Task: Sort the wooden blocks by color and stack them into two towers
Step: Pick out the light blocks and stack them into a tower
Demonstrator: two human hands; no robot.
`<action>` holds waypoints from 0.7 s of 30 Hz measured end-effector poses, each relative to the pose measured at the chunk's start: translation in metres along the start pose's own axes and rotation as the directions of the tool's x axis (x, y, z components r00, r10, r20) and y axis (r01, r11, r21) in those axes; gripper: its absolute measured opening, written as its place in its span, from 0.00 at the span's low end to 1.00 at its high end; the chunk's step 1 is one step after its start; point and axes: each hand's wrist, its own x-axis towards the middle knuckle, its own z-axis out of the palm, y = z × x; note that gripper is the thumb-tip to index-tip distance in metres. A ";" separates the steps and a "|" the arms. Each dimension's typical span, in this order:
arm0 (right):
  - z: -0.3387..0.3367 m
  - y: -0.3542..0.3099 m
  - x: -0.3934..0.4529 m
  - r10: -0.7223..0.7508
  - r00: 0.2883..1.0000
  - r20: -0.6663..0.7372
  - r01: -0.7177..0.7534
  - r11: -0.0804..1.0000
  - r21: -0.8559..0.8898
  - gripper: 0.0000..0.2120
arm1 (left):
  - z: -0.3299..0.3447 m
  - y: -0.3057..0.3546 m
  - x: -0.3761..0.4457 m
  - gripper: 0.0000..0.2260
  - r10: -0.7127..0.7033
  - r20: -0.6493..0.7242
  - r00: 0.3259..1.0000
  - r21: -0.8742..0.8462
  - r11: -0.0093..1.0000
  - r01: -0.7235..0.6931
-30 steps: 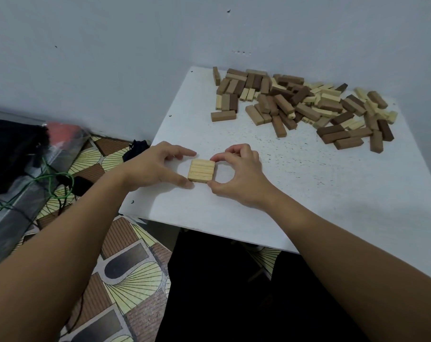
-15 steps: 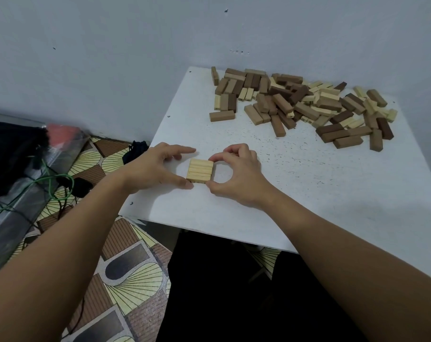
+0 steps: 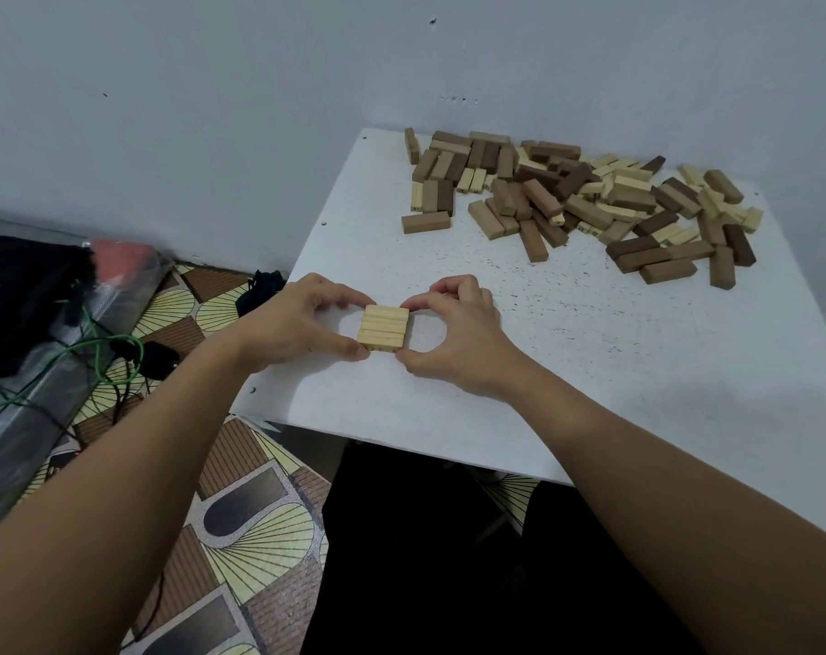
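Observation:
A flat square layer of light wooden blocks (image 3: 383, 328) lies on the white table (image 3: 614, 371) near its front left corner. My left hand (image 3: 297, 323) presses the layer's left side with thumb and forefinger. My right hand (image 3: 458, 333) pinches its right side the same way. At the table's far side sprawls a loose pile of mixed blocks (image 3: 576, 200), brown, dark brown and pale, several lying across each other.
A blue-grey wall stands right behind the table. Left of the table is patterned floor with a black bag (image 3: 23, 295), a red object under clear plastic (image 3: 122, 257), green and black cables (image 3: 94, 361). My dark-clothed lap (image 3: 425, 560) is below the table's front edge.
Both hands have closed in on the light block layer, fingers now touching its corners; the left forefinger has curled in. The layer stays in place.

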 end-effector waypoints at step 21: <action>0.000 -0.001 0.001 0.018 1.000 0.015 -0.017 0.999 -0.027 0.26 | 0.000 0.002 -0.003 0.25 -0.001 -0.030 1.000 -0.053 0.999 0.000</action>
